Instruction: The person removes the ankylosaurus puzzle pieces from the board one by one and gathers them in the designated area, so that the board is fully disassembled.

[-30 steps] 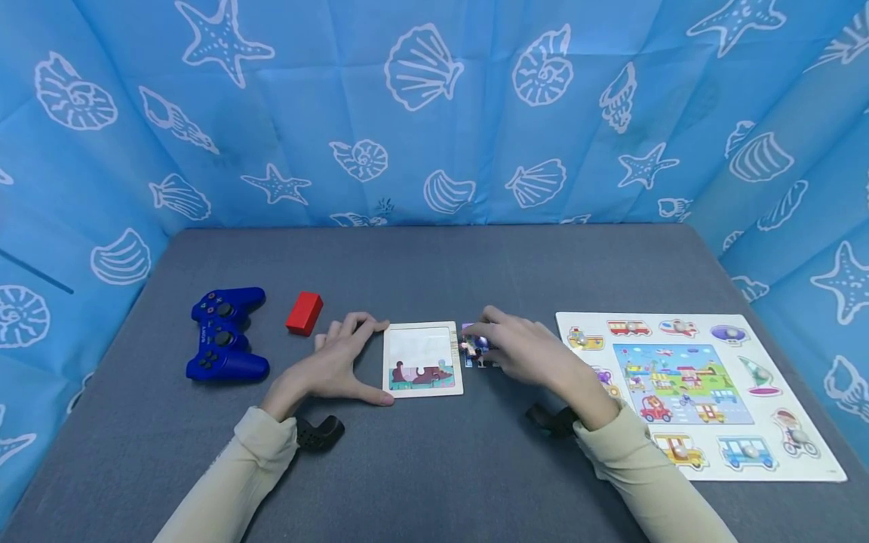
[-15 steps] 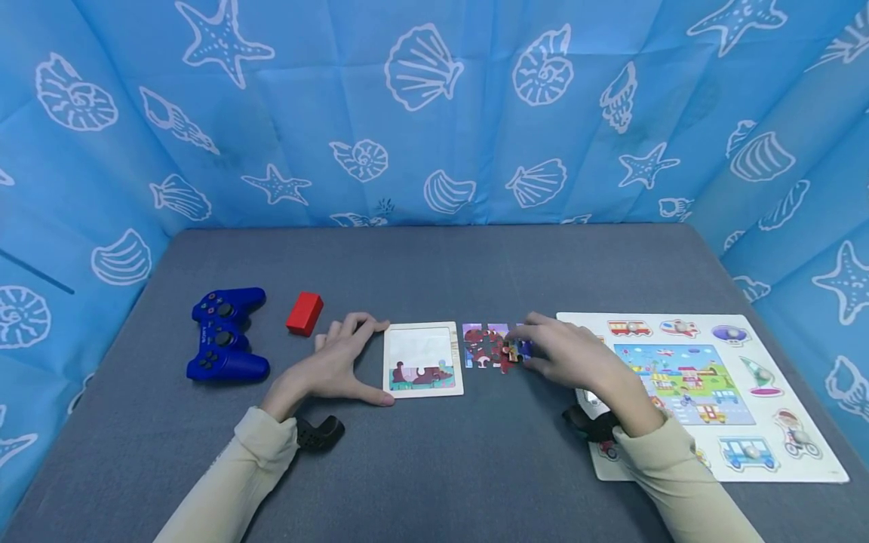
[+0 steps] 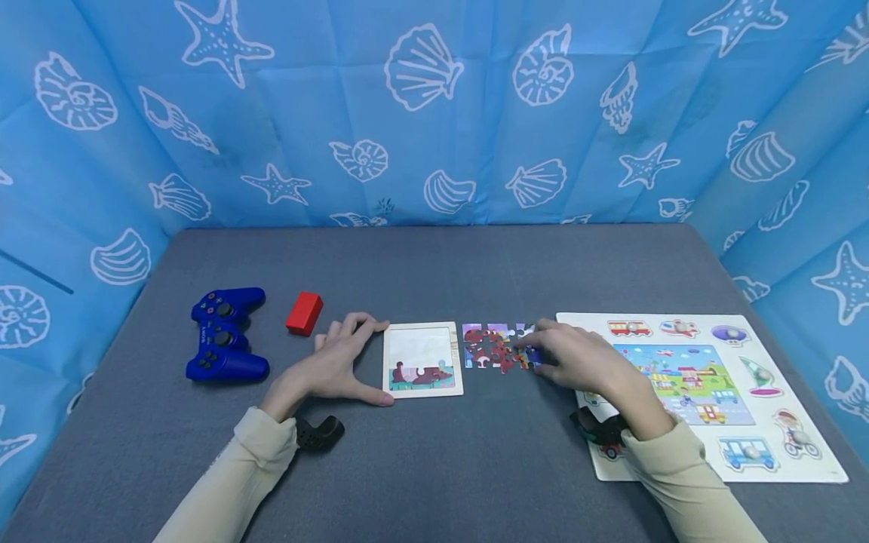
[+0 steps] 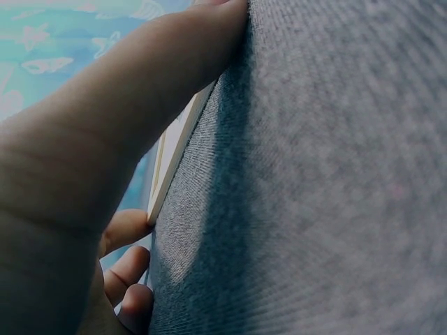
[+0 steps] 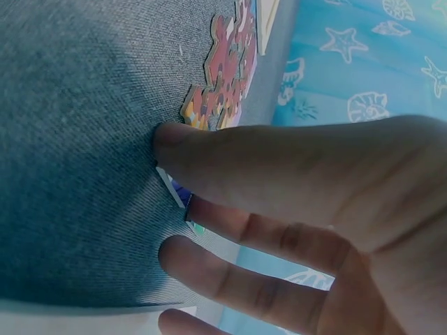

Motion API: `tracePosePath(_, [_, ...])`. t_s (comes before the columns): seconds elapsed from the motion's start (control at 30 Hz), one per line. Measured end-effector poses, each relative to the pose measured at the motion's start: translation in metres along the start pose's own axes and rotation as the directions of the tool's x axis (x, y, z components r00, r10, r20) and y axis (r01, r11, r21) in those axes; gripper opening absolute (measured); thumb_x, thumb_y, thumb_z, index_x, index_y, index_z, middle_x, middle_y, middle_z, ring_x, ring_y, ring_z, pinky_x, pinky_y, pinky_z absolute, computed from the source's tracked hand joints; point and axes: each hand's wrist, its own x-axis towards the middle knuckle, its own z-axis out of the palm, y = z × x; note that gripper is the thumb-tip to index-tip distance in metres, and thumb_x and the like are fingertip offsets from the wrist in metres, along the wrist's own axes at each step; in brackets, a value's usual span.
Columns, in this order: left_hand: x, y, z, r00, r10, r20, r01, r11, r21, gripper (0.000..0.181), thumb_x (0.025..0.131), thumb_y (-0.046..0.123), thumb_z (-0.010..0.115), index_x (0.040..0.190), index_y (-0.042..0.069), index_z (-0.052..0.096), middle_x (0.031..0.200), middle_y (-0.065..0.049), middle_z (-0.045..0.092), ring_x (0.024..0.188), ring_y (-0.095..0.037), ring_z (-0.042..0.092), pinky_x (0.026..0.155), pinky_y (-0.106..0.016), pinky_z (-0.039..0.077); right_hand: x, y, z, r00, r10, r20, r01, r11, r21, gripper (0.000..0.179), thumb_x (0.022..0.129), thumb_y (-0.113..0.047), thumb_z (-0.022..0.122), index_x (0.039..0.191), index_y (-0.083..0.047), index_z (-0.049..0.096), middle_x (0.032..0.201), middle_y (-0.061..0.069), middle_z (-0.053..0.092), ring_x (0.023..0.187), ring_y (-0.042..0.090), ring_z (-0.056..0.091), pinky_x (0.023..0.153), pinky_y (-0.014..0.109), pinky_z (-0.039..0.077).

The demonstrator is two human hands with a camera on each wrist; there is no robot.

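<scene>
Wood-rimmed frame is lying on the grey table, brown-and-teal pieces lining its bottom, pale base showing above. Change: your right hand is now sitting further right than a second ago, uncovering the loose pieces just right of the frame. Frame fill is looking the same, so you're probably only arranging the loose set. Pose: your left hand is spanning wide, thumb and index holding the frame at its two left corners. Your right wrist is hanging over the left side of the picture board; thumb and index are sitting fairly narrow around a blue-violet piece. Can't tell whether you're pinching it or just touching.
</scene>
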Motion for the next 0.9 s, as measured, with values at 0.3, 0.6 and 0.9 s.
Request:
tracePosePath(0.3, [0.000,0.002,-0.001,1.000,-0.005,0.005,0.005,1.000,-0.005,0.115,0.065,0.068,0.085,0.159,0.025,0.033,0.158,-0.009,0.030,0.130,-0.033,0.035,0.089,-0.047,0.029,-0.001,0.001,0.000,1.000,-0.013,0.002,0.013,1.000,-0.006,0.038,0.088,-0.011,0.077,0.126,-0.016,0.074,0.103,0.003,0.066,0.078,0.013,0.050,0.066,0.032,0.041])
tracePosePath(0.6, [-0.001,0.002,-0.001,1.000,-0.005,-0.001,0.005,1.000,-0.005,0.115,0.065,0.068,0.086,0.158,0.025,0.034,0.158,-0.009,0.030,0.129,-0.032,0.035,0.089,-0.047,0.029,-0.001,-0.003,-0.002,0.999,-0.019,-0.044,0.019,1.000,-0.012,0.038,0.087,-0.013,0.080,0.125,-0.015,0.073,0.108,0.007,0.066,0.076,0.013,0.051,0.063,0.032,0.042])
tracePosePath(0.9, [-0.002,0.003,-0.001,1.000,-0.003,-0.007,0.003,1.000,-0.006,0.116,0.064,0.068,0.087,0.158,0.025,0.034,0.158,-0.009,0.030,0.130,-0.032,0.035,0.089,-0.047,0.028,0.014,-0.027,-0.014,0.997,-0.042,-0.068,0.043,0.999,0.016,0.035,0.090,-0.016,0.078,0.125,-0.014,0.073,0.102,0.007,0.064,0.068,0.011,0.047,0.058,0.027,0.037])
